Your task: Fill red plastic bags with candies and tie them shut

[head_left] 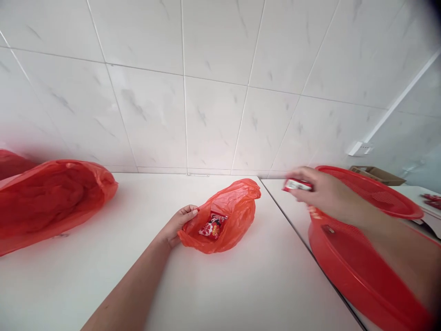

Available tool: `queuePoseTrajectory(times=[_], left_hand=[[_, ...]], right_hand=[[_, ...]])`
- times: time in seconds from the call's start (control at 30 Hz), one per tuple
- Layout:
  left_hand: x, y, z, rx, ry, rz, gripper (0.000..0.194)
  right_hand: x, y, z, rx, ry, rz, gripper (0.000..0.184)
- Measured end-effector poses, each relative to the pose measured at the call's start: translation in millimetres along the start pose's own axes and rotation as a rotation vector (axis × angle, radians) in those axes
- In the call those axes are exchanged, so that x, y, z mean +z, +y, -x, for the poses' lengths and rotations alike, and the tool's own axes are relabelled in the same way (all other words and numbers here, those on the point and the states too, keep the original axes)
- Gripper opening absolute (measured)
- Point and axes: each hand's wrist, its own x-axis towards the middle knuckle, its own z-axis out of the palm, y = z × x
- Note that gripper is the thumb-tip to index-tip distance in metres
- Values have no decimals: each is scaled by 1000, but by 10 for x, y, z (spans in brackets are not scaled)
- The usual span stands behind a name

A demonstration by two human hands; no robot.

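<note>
An orange-red plastic bag (234,216) lies on the white table top (241,294), its mouth held apart. My left hand (181,224) grips the near left edge of the bag. Inside the bag lies a red-and-white snack packet (213,225). My right hand (312,188) is over the right-hand table, slightly motion-blurred, and pinches a small red-and-white packet (296,185) between thumb and fingers. Below my right hand and forearm lies a round red plastic tray (347,271).
Large red plastic bags (48,197) lie at the left table edge. A second red tray (370,191) is beyond my right hand, with a cardboard box (377,175) behind it. Tiled wall (213,119) stands behind the table. A seam divides the table tops.
</note>
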Motion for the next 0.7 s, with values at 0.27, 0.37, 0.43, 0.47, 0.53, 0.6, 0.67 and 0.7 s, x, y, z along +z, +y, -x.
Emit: queuePoseTrajectory(times=[0.27, 0.37, 0.43, 0.47, 0.53, 0.6, 0.67, 0.7], left_hand=[[51, 8, 20, 75, 50, 9, 29], [59, 21, 24, 84, 79, 19, 31], [52, 26, 24, 72, 87, 27, 31], [46, 28, 25, 62, 88, 28, 31], [38, 34, 26, 43, 86, 24, 31], [33, 43, 27, 36, 81, 17, 30], [35, 55, 27, 30, 79, 10, 30], [39, 62, 27, 21, 82, 3, 29]], right_hand=[[1480, -781, -440, -468, -55, -85, 26], [1506, -649, -434, -496, -151, -72, 8], [1236, -539, -344, -472, -107, -93, 6], [1038, -480, -282, -445, -44, -102, 10], [591, -336, -143, -351, 184, -106, 10], [189, -113, -13, -142, 378, 41, 11], [-78, 212, 98, 53, 322, 192, 15], [-151, 401, 149, 113, 230, 229, 18]])
